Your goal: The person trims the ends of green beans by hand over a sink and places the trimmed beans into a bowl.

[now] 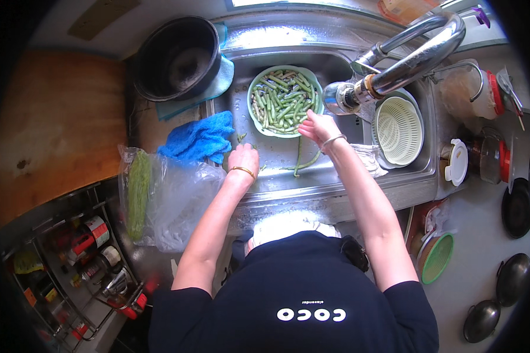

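A pale green bowl (251, 118) stands in the metal sink, filled with cut green bean pieces (285, 103). My right hand (319, 127) is at the bowl's lower right rim, fingers curled; whether a bean is between them is hidden. Below it, long whole green beans (308, 165) lie on the sink floor, one running up close to my fingers. Over the left part of the sink is my left hand (243, 159), back upward and fingers bent under, so its grasp cannot be seen. Small green bean scraps (241, 137) lie just beyond its fingers.
A chrome faucet (406, 61) arches over the right side, above a pale strainer basket (399, 131) and white cloth (369, 159). To the left are a blue towel (198, 137), a black pot (179, 61) and a plastic bag (181, 198) beside a long green gourd (138, 196).
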The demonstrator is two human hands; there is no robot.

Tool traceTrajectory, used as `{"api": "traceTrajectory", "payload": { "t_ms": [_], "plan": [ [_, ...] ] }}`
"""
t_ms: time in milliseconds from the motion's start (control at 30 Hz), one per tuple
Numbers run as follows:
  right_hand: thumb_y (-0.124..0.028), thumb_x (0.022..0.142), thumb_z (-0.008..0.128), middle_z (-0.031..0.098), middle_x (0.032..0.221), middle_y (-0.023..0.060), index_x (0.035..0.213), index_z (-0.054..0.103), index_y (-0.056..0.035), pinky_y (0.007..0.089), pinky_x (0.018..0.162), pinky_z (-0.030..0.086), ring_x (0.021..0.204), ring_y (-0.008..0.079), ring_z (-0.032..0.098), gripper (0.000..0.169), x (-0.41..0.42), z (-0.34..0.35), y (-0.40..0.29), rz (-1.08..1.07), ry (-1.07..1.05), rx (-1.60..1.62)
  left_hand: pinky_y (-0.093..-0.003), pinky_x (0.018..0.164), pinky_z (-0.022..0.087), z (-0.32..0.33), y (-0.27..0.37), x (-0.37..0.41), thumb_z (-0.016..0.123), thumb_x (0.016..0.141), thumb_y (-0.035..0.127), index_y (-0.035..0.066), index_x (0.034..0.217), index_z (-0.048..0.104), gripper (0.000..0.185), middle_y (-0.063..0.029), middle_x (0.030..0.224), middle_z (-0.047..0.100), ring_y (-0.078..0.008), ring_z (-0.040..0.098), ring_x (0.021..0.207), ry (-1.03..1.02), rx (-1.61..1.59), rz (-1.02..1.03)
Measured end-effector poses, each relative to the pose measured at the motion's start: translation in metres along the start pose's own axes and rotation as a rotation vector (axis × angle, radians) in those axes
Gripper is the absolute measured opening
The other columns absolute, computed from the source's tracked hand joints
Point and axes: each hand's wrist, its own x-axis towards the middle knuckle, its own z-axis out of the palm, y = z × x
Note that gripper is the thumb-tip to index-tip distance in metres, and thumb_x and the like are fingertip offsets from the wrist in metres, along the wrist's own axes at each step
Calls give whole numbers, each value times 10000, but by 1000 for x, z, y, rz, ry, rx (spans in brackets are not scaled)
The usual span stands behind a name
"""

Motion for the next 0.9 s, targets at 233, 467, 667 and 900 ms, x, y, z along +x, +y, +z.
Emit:
{"api": "traceTrajectory", "payload": {
  "t_ms": [233, 467, 667, 900],
  "plan": [
    [-124, 746, 636, 663, 883, 111, 960, 684, -137, 354, 758, 507, 822, 301, 636, 219, 9, -46, 83, -541, -431, -1478, -414, 762, 502, 42, 45, 45, 545, 792, 129, 82, 898, 667, 168, -155, 893, 653, -322, 627, 884, -396, -235, 275],
    [-150, 775, 552, 567, 1102, 134, 899, 672, -152, 381, 823, 478, 977, 312, 590, 172, 2, -32, 87, -428, -510, -1782, -395, 762, 497, 88, 55, 67, 550, 805, 184, 76, 891, 682, 191, -174, 920, 654, -323, 630, 860, -565, -373, 171],
    [-132, 764, 559, 590, 1025, 139, 860, 665, -134, 386, 789, 485, 918, 315, 602, 143, 5, -39, 91, -444, -568, -1786, -391, 751, 492, 77, 56, 58, 569, 823, 244, 59, 912, 670, 229, -171, 910, 655, -319, 630, 842, -608, -481, 213],
    [-89, 757, 603, 582, 852, 118, 842, 603, -70, 416, 710, 475, 825, 328, 580, 87, -26, -41, 77, -647, -461, -1508, -419, 750, 496, 17, 76, 23, 560, 846, 257, 40, 889, 668, 246, -210, 898, 644, -339, 624, 880, -359, -401, 90]
  ]
}}
